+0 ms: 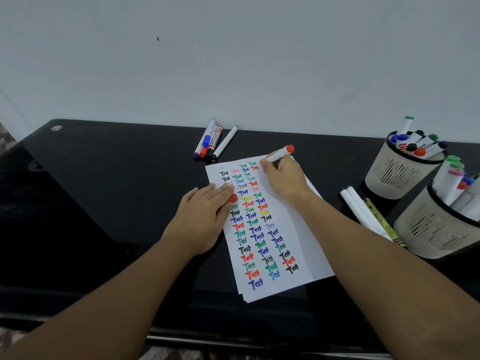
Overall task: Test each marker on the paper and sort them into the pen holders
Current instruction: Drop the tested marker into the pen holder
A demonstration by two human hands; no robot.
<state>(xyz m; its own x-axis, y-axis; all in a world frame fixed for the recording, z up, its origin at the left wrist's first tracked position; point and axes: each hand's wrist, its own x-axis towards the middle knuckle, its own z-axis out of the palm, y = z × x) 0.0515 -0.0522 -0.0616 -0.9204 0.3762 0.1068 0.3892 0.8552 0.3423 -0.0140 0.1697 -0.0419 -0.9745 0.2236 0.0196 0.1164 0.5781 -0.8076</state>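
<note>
Plain pale wall (233, 61) fills the whole upper half, flat and evenly lit, soft grey-white with no hard shadows. There's 1 small dark speck (158, 38) high up on it, left of centre. Below sits the bench (104, 190), glossy black, pushed right against the wall and catching faint reflections across its left side. A small round silver fitting (56, 128) shines at its far left corner. Patterned floor (6, 137) peeks in at the left edge and along the bottom.
</note>
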